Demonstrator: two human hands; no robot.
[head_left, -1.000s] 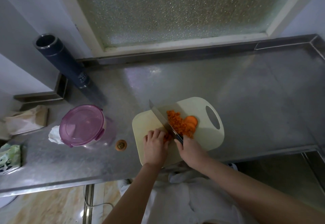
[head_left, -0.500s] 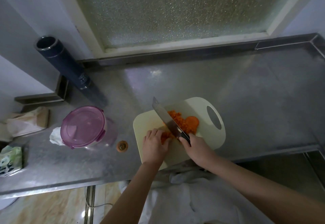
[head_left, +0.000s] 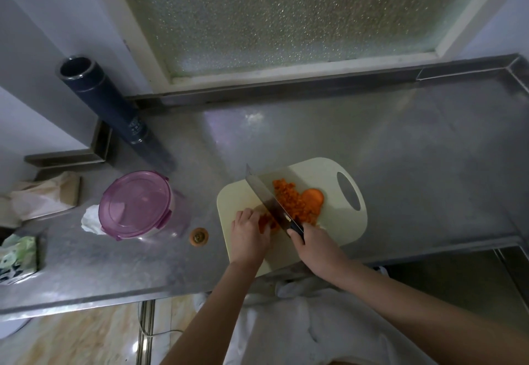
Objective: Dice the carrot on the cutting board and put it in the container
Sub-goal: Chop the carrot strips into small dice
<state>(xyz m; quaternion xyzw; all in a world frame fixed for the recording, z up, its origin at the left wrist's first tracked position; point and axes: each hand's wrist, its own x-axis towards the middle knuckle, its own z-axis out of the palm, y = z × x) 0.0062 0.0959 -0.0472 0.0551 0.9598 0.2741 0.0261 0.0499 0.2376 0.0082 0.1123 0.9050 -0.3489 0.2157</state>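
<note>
Bare forearms [head_left: 400,301], white garment [head_left: 286,324]

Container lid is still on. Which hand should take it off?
Left, probably. The left hand, steadying carrot pieces, is nearer the container, left of the cutting board; the right hand grips the knife.

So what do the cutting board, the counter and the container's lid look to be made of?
Cutting board: probably plastic; cream, matte, with a moulded handle hole.
Counter: likely stainless steel; brushed grey, with a soft glare on it.
Container lid: translucent purple plastic with clip tabs on its rim.
</note>
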